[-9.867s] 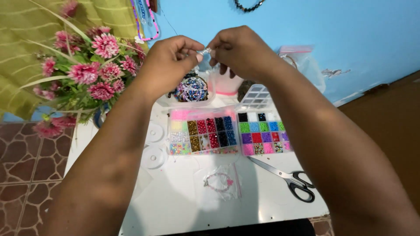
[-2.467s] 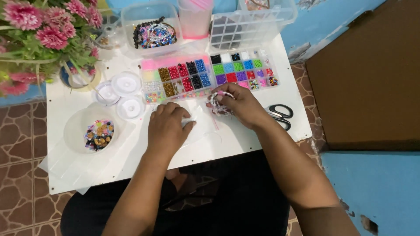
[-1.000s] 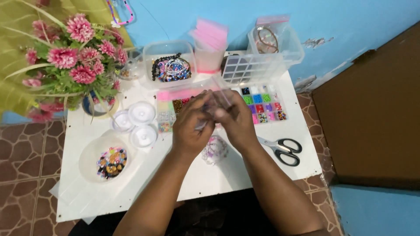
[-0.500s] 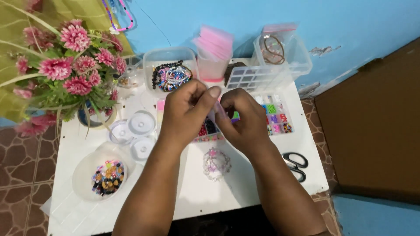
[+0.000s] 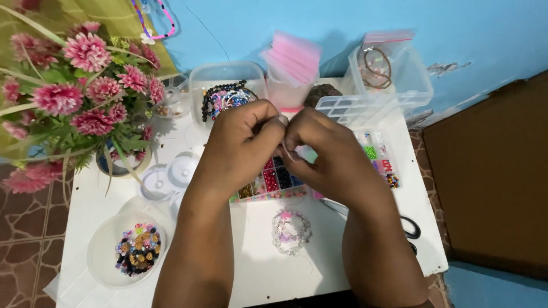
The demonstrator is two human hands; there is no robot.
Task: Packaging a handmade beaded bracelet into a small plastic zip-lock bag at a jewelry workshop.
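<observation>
Blue wall behind, white surface [image 5: 251,268] on a tiled floor. Both hands are raised over the bead box [image 5: 268,182], fingertips meeting. Left hand [image 5: 240,151] and right hand [image 5: 331,157] are each in a pressed-together grip, pinching something tiny between them at the point where the thumbs meet; a thin pale thread [image 5: 287,153] shows just below that point, too small to tell more. The thread sits right at the grip, above the box and apart from the surface. A finished bracelet [image 5: 291,231] lies flat on the surface below the hands, between the forearms, untouched. Scissors [image 5: 408,228] lie partly under the right forearm. A round tub [image 5: 134,251] of mixed beads sits near the left elbow. Small clear round lids [image 5: 171,174] lie just left of the left wrist. Pink flowers [image 5: 85,91] stand at far left. Clear containers [image 5: 228,94] and a pink bag stack [image 5: 294,60] stand behind the hands.
</observation>
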